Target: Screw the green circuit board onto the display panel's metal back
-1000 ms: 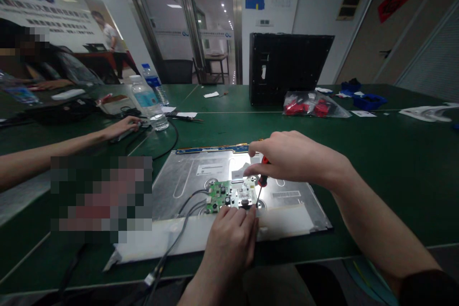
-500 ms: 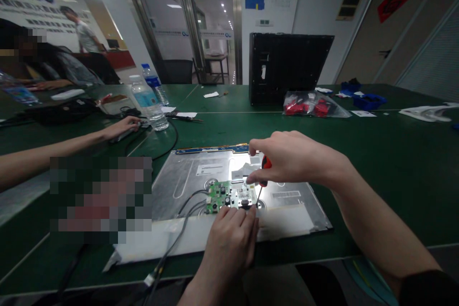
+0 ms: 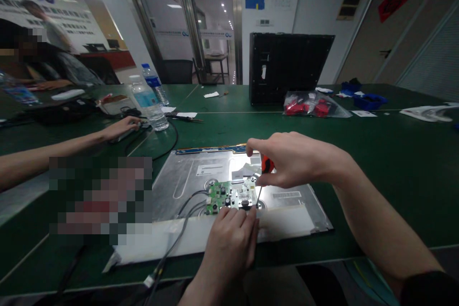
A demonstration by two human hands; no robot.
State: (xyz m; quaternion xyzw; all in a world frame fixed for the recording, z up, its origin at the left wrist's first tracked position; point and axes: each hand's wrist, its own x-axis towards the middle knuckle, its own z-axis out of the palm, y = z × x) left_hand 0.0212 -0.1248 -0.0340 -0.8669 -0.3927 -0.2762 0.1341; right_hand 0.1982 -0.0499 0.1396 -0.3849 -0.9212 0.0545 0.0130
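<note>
A red-and-black screwdriver (image 3: 267, 164) is gripped in my right hand (image 3: 292, 160), its thin shaft slanting down to the lower right corner of a green circuit board (image 3: 224, 192). That board lies on the silver metal back of a display panel (image 3: 191, 179). Close to the screwdriver's tip, my left hand (image 3: 233, 234) rests on the board's near edge with its fingers pressed together. What those fingers hold, if anything, is hidden. Dark cables (image 3: 186, 224) run from the board's left side over a white strip on the panel towards the table's near edge.
On the green table (image 3: 376, 177) stand water bottles (image 3: 148, 103) at the left and a black monitor-like case (image 3: 290, 67) at the back. A plastic bag of red parts (image 3: 311, 105) lies before it. Another person's hand (image 3: 125, 129) rests beside the bottles.
The fingers of my right hand have shifted slightly around the screwdriver handle, the thumb moving right. My left hand stays in place. A person in the background has moved left.
</note>
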